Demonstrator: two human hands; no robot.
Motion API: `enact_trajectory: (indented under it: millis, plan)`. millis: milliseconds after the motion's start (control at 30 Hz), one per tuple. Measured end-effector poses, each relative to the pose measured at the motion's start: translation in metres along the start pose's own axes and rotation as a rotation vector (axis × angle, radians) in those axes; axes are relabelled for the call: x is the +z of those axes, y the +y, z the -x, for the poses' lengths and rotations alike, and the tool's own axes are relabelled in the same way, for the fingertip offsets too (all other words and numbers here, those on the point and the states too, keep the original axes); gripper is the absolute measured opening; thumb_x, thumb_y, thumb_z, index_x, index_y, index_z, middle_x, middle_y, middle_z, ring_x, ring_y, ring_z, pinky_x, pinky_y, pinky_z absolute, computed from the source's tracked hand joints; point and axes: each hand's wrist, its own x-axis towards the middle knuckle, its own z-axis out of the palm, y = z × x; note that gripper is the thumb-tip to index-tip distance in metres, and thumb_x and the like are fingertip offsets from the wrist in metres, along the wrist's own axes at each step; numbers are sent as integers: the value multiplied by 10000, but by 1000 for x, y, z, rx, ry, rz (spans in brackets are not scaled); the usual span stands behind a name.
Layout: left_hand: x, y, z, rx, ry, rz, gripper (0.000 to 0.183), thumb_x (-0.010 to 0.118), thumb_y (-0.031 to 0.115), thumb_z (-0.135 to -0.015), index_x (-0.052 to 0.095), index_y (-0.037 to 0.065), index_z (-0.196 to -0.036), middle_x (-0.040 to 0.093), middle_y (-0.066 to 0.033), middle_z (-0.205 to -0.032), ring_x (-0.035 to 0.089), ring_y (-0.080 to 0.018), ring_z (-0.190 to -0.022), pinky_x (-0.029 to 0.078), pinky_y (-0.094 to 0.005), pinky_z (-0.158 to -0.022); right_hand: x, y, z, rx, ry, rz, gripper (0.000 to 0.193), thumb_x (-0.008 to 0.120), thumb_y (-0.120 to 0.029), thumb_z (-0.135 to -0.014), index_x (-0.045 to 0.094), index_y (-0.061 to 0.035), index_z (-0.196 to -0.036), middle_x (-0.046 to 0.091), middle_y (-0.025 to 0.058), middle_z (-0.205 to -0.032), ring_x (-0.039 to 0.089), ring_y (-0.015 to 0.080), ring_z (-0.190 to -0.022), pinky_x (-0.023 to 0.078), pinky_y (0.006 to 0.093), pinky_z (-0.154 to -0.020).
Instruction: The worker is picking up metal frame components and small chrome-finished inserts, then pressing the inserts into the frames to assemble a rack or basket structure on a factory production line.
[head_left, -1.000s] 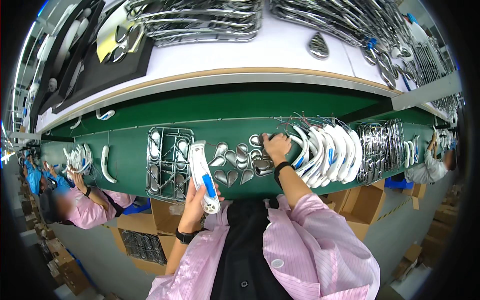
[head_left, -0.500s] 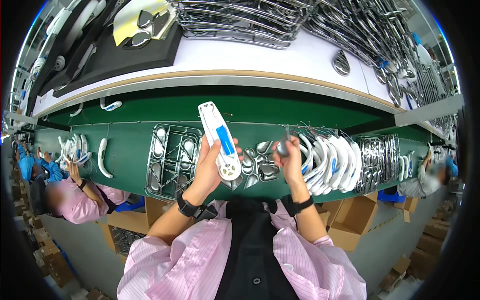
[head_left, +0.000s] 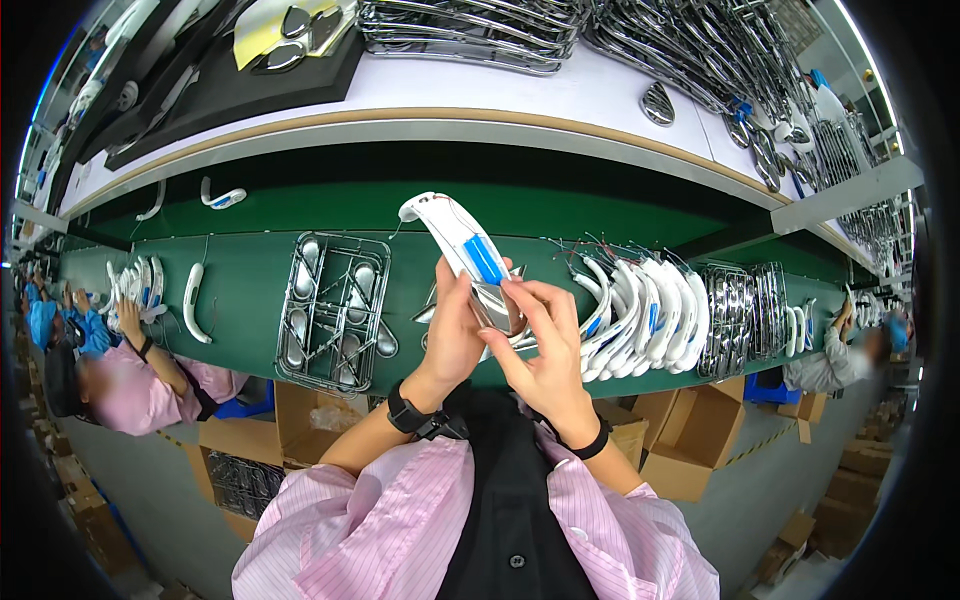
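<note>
My left hand (head_left: 452, 328) is wrapped round a white curved plastic housing (head_left: 447, 228) with a blue block (head_left: 484, 260) and thin wires in its hollow. In my right hand (head_left: 545, 345) is a shiny teardrop-shaped metal cover (head_left: 498, 305), pinched by thumb and fingers. It lies against the lower end of the housing, and whether it is seated there I cannot tell. Similar metal pieces on the bench are mostly hidden behind my hands. Right of my right hand stands a row of white curved housings (head_left: 655, 310) with wires at their far ends.
A chromed wire rack (head_left: 333, 312) with metal covers stands left on the green bench (head_left: 245, 275). More racks (head_left: 735, 310) stand right. Above, a white shelf (head_left: 440, 95) bears stacked chrome frames. Cardboard boxes (head_left: 690, 430) lie below the bench. A person in pink (head_left: 150, 390) works at left.
My right hand has moved left with the metal cover, bringing it onto the housing's lower end. The housing has tilted, its top still pointing away from me.
</note>
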Motion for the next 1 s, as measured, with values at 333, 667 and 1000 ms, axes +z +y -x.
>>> enact_trajectory:
  millis: [333, 667, 1000]
  plan:
    - [2, 3, 20, 56, 8, -99, 507, 490, 64, -965, 238, 73, -1404, 499, -166, -1278, 566, -238, -1111, 496, -392, -940, 3, -4, 24, 13, 34, -53, 535, 791, -96, -721, 604, -2, -1214, 508, 149, -1107, 559, 257, -966, 479, 329, -783]
    - [-1, 0, 20, 69, -12, -133, 530, 519, 49, -956, 201, 59, -1380, 475, -163, -1287, 561, -231, -1131, 491, -386, -953, 2, 4, 27, 39, -12, -150, 570, 824, -163, -717, 612, -33, -1229, 501, 134, -1125, 573, 222, -883, 500, 327, -731]
    - [9, 10, 24, 80, -44, -35, 489, 523, 97, -952, 298, 62, -1384, 499, -162, -1298, 578, -279, -1112, 521, -445, -927, -8, 18, 25, 580, -314, -614, 392, 601, -404, -923, 544, -25, -847, 570, 27, -619, 528, 101, -518, 422, 238, -480]
